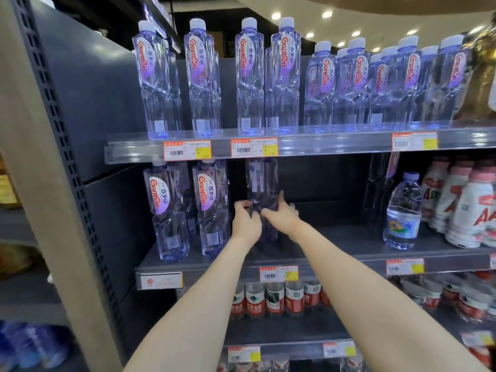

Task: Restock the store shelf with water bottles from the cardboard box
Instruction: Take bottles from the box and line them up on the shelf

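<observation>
Standing with its long axis vertical, the water bottle (262, 183) is sitting straight ahead of me on the middle shelf (335, 237), its top reaching up behind the price rail (322, 146) of the shelf above. I am holding it low on the body from both sides: my left hand (245, 222) is curling round its left flank and my right hand (281, 214) is wrapping the right flank, fingers reaching toward the back. Both hands are lying equally near, so neither is leading. They are covering the base, so I cannot tell whether it is resting fully on the shelf. Just beside it on the left a labelled bottle (212, 205) is standing upright; I am judging the coming move as a straight settle, keeping my bottle vertical and off that neighbour. Well apart on the right a rounder bottle (402, 210) is standing.
</observation>
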The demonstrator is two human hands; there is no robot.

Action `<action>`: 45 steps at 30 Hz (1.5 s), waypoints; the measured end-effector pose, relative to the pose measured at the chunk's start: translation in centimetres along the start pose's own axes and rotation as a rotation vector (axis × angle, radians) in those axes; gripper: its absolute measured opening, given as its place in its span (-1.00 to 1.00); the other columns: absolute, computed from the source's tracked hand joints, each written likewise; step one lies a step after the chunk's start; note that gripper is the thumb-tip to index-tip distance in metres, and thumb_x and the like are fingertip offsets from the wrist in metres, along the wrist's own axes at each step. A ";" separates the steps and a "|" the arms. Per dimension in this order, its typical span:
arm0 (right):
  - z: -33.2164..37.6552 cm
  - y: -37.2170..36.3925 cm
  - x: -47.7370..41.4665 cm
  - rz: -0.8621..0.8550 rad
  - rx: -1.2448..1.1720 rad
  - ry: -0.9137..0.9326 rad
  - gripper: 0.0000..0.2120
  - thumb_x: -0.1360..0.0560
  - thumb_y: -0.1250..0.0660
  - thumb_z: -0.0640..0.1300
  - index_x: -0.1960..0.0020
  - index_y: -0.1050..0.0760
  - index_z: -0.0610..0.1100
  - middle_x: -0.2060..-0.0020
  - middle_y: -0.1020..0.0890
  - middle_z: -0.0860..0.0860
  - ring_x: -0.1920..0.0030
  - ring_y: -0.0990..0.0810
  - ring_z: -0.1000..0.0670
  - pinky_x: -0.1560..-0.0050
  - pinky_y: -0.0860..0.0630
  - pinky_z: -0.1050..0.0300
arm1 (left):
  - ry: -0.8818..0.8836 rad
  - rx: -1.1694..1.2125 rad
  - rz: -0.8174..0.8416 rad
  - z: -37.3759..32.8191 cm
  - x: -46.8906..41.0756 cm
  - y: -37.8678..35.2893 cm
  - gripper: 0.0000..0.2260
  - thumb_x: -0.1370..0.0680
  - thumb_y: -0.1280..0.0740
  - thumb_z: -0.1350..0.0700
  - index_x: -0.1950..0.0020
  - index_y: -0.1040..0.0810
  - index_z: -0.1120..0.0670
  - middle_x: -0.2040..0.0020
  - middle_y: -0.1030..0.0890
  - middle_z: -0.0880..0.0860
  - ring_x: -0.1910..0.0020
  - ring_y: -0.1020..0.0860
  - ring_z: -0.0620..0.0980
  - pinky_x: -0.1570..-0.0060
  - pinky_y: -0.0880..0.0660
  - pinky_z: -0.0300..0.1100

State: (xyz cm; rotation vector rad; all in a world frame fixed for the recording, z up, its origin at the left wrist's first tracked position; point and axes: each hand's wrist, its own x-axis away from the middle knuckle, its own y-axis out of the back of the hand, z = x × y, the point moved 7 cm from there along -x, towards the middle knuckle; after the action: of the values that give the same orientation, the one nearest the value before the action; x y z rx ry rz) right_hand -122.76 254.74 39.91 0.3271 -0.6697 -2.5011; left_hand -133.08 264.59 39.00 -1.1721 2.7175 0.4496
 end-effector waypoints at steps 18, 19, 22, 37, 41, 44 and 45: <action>-1.4 1.8 0.1 -0.157 -0.318 0.125 -0.36 -0.42 -0.61 -0.05 -0.38 -0.39 -0.09 -0.15 -0.65 -0.05 -0.13 -0.65 -0.04 -0.20 -0.61 0.00 | -0.051 -0.159 0.036 -1.1 -1.9 -0.8 -0.43 -0.70 -0.31 0.07 -0.70 -0.23 0.05 -0.47 -0.55 0.12 -0.44 -0.52 0.17 -0.50 -0.41 0.05; -1.2 2.0 0.3 -0.163 -0.304 0.142 -0.37 -0.42 -0.61 -0.03 -0.38 -0.41 -0.08 -0.12 -0.65 -0.02 -0.10 -0.64 -0.02 -0.15 -0.59 0.07 | -0.062 -0.170 0.027 -1.1 -2.3 -0.8 -0.46 -0.69 -0.33 0.06 -0.66 -0.31 0.05 -0.42 -0.59 0.15 -0.40 -0.55 0.18 -0.46 -0.44 0.06; -1.1 2.1 0.4 -0.161 -0.289 0.189 -0.34 -0.42 -0.61 -0.02 -0.43 -0.42 -0.07 -0.11 -0.63 0.01 -0.13 -0.64 -0.02 -0.15 -0.57 0.10 | -0.060 -0.149 0.007 -1.5 -2.4 -0.4 -0.51 -0.64 -0.41 0.03 -0.55 -0.44 0.06 -0.28 -0.63 0.14 -0.27 -0.61 0.16 -0.38 -0.51 0.09; -0.8 2.0 -0.2 -0.151 -0.279 0.199 -0.37 -0.39 -0.64 -0.03 -0.38 -0.48 -0.08 -0.15 -0.68 -0.02 -0.14 -0.66 0.03 -0.21 -0.62 0.05 | -0.092 -0.105 -0.048 -2.5 -1.3 0.2 -0.53 -0.66 -0.41 0.14 -0.54 -0.39 0.12 -0.30 -0.67 0.15 -0.31 -0.63 0.13 -0.26 -0.48 -0.15; -0.7 2.0 0.0 -0.166 -0.245 0.198 -0.41 -0.39 -0.64 -0.02 -0.34 -0.50 -0.05 -0.11 -0.68 0.03 -0.11 -0.66 0.07 -0.08 -0.57 0.24 | -0.104 -0.129 -0.075 -2.1 -1.1 0.0 -0.53 -0.68 -0.38 0.12 -0.57 -0.36 0.11 -0.31 -0.66 0.13 -0.31 -0.62 0.13 -0.31 -0.50 -0.07; -0.8 1.5 0.0 -0.163 -0.257 0.186 -0.43 -0.40 -0.63 -0.05 -0.34 -0.51 -0.05 -0.10 -0.69 0.04 -0.13 -0.67 0.07 -0.18 -0.60 0.17 | -0.104 -0.131 -0.109 -1.7 -0.5 0.1 -0.53 -0.69 -0.35 0.09 -0.59 -0.35 0.08 -0.34 -0.64 0.13 -0.32 -0.61 0.14 -0.33 -0.53 0.00; -0.7 1.2 -0.1 -0.158 -0.255 0.181 -0.43 -0.41 -0.62 -0.07 -0.34 -0.50 -0.05 -0.11 -0.68 0.04 -0.14 -0.67 0.07 -0.21 -0.60 0.14 | -0.101 -0.145 -0.107 -1.7 -0.6 0.1 -0.52 -0.69 -0.34 0.09 -0.60 -0.34 0.08 -0.35 -0.63 0.14 -0.33 -0.60 0.16 -0.33 -0.53 0.01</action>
State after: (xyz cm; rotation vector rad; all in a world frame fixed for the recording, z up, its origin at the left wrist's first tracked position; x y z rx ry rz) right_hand -121.92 253.59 39.96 0.5199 -0.2581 -2.6267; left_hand -132.76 264.52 40.79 -1.2854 2.5583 0.6804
